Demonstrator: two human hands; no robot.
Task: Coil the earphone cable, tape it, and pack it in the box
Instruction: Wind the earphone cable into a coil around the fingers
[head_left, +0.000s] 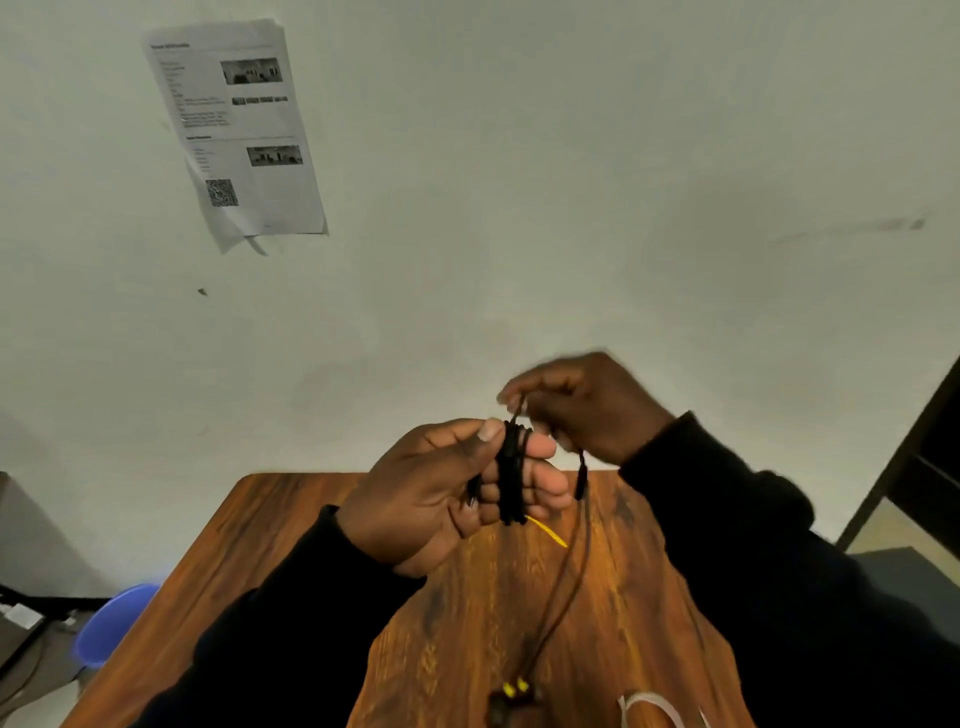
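Note:
A black earphone cable is wound in several loops around the fingers of my left hand, whose thumb presses on the coil. My right hand, just above and to the right, pinches the free strand of the cable. From there the strand hangs down past an inline piece to the earbuds, black with yellow marks, lying on the wooden table. A roll of clear tape shows at the bottom edge. No box is in view.
A thin yellow strip lies on the table behind my left hand. A blue bucket stands on the floor at the left. A printed sheet hangs on the pale wall. Dark furniture is at the right.

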